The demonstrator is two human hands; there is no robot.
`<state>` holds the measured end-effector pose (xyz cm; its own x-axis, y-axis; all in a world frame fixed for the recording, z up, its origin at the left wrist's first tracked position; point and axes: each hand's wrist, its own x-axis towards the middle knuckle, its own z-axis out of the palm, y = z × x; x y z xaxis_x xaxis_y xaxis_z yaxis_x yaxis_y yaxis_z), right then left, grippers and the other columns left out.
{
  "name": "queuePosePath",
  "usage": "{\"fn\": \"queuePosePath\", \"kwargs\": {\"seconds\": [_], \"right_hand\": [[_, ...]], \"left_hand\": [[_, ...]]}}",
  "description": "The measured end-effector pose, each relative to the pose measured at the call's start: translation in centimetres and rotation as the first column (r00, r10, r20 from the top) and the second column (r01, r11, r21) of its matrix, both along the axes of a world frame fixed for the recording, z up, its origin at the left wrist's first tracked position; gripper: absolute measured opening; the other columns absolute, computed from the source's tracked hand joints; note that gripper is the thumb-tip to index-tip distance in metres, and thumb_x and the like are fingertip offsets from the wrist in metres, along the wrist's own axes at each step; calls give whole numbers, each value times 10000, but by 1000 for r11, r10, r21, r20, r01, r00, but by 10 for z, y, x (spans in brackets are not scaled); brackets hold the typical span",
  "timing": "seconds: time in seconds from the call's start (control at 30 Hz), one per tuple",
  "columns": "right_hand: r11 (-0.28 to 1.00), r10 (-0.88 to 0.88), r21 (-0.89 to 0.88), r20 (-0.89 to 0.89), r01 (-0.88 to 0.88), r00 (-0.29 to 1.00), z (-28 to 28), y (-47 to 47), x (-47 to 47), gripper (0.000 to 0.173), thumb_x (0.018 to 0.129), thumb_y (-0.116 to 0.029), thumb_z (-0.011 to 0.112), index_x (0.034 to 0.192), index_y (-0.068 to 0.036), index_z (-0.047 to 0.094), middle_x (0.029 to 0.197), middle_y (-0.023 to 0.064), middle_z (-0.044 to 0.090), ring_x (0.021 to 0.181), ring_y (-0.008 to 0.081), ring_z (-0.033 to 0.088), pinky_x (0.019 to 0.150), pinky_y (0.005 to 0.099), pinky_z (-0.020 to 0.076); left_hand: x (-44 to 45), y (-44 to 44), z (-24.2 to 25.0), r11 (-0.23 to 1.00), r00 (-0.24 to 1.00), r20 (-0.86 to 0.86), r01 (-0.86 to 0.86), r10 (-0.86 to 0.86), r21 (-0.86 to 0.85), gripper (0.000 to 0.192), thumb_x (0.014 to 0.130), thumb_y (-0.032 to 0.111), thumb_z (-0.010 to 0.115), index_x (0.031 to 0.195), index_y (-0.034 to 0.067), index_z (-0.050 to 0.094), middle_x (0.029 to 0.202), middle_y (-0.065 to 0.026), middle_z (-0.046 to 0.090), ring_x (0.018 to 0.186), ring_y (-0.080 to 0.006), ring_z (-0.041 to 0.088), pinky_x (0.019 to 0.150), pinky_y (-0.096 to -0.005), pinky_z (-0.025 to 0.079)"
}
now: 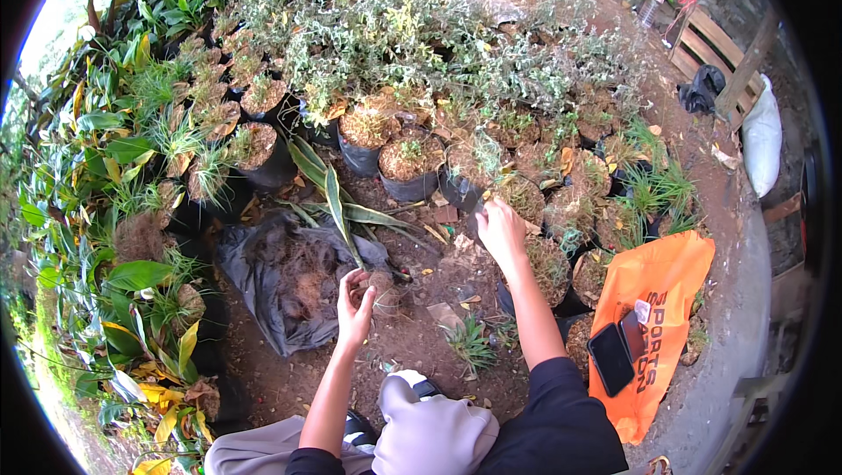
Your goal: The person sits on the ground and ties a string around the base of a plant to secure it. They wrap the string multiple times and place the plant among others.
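My left hand [355, 309] holds a snake plant cutting [337, 208] near its base, the yellow-edged leaf pointing up and away. Beside my thumb is a brown ball of fibre [388, 294], apparently wrapped about the cutting's lower end. My right hand [503, 231] is raised ahead and to the right, near the plant bags, with its fingers bent together. Whether something thin is pinched there is too small to tell. Left of my left hand, an opened black plastic bag [247, 277] carries loose brown fibre [309, 281]. More snake plant leaves [375, 214] lie on the soil behind it.
Black plant bags [408, 187] filled with fibrous medium stand in rows ahead, beneath dry-looking shrubs [421, 34]. Leafy plants [131, 146] crowd the left. At right, an orange bag [671, 277] bears writing and a black phone [612, 360]. A grass-like tuft [471, 345] grows before me.
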<state>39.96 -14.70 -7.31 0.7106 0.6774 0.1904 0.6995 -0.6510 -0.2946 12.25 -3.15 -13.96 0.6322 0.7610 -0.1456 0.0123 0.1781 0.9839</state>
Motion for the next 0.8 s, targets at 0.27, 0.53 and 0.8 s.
{"fn": "queuePosePath", "kwargs": {"seconds": [0.27, 0.53, 0.8], "right_hand": [[989, 65, 129, 59, -72, 996, -35, 86, 60, 133, 819, -122, 518, 891, -48, 602, 838, 153, 637, 765, 341, 628, 654, 437, 498], [989, -59, -135, -26, 55, 998, -51, 112, 95, 132, 771, -158, 558, 827, -60, 626, 792, 173, 645, 773, 339, 639, 665, 449, 500], [986, 44, -158, -30, -49, 999, 3, 94, 91, 185, 792, -238, 623, 802, -61, 674, 757, 158, 648, 726, 322, 637, 650, 423, 495]], "left_hand": [[1, -5, -1, 999, 999, -28, 36, -36, -5, 419, 862, 95, 577, 1243, 62, 409, 1154, -77, 512, 868, -109, 505, 736, -247, 444], [0, -2, 5, 997, 997, -55, 44, -48, -68, 413, 860, 85, 562, 1241, 62, 406, 1155, -65, 509, 946, -118, 507, 849, -271, 418], [-2, -3, -4, 997, 998, -41, 39, -42, -67, 409, 864, 101, 568, 1238, 56, 409, 1160, -81, 519, 903, -132, 515, 779, -272, 442]]}}
